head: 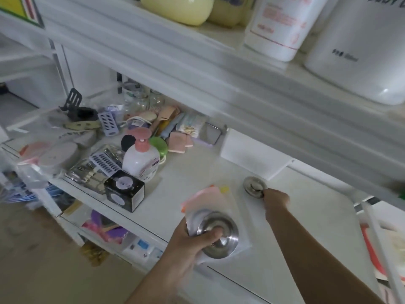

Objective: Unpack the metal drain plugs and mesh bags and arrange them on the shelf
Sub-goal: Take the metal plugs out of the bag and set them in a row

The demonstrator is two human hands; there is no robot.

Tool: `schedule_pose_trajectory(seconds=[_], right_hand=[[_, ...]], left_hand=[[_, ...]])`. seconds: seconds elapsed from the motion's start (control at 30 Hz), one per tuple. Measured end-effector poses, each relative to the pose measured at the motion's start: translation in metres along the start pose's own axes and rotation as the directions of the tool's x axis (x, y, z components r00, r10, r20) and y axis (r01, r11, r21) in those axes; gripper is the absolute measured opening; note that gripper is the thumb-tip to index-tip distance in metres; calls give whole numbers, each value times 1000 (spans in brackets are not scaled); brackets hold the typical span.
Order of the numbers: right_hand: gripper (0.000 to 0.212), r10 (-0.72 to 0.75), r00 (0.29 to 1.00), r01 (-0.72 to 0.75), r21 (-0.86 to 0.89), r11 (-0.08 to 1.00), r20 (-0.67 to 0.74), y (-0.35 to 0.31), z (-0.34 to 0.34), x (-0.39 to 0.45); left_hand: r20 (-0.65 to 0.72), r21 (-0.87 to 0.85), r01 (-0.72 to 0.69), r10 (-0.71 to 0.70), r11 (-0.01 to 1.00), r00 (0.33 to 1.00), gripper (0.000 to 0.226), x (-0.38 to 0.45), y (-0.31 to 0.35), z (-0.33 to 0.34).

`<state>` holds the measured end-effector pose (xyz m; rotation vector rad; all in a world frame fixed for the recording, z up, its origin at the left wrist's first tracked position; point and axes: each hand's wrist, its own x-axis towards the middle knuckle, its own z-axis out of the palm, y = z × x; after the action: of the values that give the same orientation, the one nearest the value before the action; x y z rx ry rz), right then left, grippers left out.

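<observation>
My left hand (188,244) grips a round metal drain plug (221,233) together with a stack of pale mesh bags (210,198) with pink and yellow edges, held over the front of the white shelf (197,172). My thumb presses on the plug's centre knob. Farther back on the shelf, my right hand (276,199) is closed on the edge of a second, smaller metal drain plug (253,185), which rests on or just above the shelf surface; which one I cannot tell.
The shelf's left half is crowded: a white pump bottle with a pink cap (140,159), a black box (125,190), hair rollers, sponges and jars. A white box (252,152) sits at the back. The upper shelf (241,84) overhangs close above, bearing large white bottles.
</observation>
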<state>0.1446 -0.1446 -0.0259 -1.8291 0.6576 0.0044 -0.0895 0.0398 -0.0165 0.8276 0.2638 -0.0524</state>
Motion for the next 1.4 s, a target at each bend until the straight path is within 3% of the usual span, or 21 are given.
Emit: schedule_pose_trajectory(seconds=[0.07, 0.17, 0.33, 0.43, 0.5, 0.57, 0.63, 0.67, 0.8, 0.87, 0.93, 1.1, 1.23, 1.4], right_hand=[[7, -33, 999, 32, -50, 998, -24, 2, 5, -4], [17, -118, 991, 105, -186, 977, -61, 7, 5, -6], [23, -217, 975, 168, -458, 873, -55, 13, -2, 0], [13, -405, 914, 383, -276, 881, -23, -7, -7, -47], [9, -552, 829, 559, -107, 822, 89, -11, -22, -105], [10, -631, 703, 672, -14, 741, 328, -5, -39, -153], [11, -585, 606, 716, -48, 696, 539, 7, -45, -170], [10, -545, 604, 707, -74, 703, 581, 13, -45, -169], [12, -493, 714, 584, -35, 811, 498, 21, -47, -157], [15, -485, 732, 559, -16, 829, 479, 27, -52, -156], [16, -489, 731, 564, -17, 826, 476, 33, -54, -156], [29, -491, 766, 528, 30, 849, 414, 37, -54, -153], [19, -382, 898, 382, 45, 923, 218, 29, -65, -118], [26, -279, 943, 307, -149, 940, 181, 41, -65, -78]], left_hand=[[-3, -1, -4, 4, 1000, 1000, 42, 0, 3, 1], [1, -3, -4, 4, 1000, 1000, 46, 0, 5, 2], [-1, 24, -32, 32, 999, 1000, 51, 2, 8, 7], [-32, 26, -51, 52, 998, 998, 50, 5, 10, 8], [-47, 17, -75, 76, 997, 996, 50, 8, 12, 8], [-56, 21, -110, 111, 994, 992, 46, 12, 13, 9], [-53, 49, -142, 144, 989, 988, 40, 17, 13, 10], [-53, 61, -145, 148, 988, 988, 38, 19, 11, 12], [-68, 71, -100, 104, 992, 992, 36, 24, 6, 20], [-106, 3, -17, 17, 1000, 994, 49, 25, 7, 22], [-102, 27, 19, -16, 999, 995, 48, 24, 6, 22], [-151, 184, -32, 61, 982, 987, 32, 22, -4, 15], [-323, 263, -43, 130, 964, 938, 20, 22, -5, 1], [-343, 431, -7, 172, 902, 923, 54, 17, 4, -10]])
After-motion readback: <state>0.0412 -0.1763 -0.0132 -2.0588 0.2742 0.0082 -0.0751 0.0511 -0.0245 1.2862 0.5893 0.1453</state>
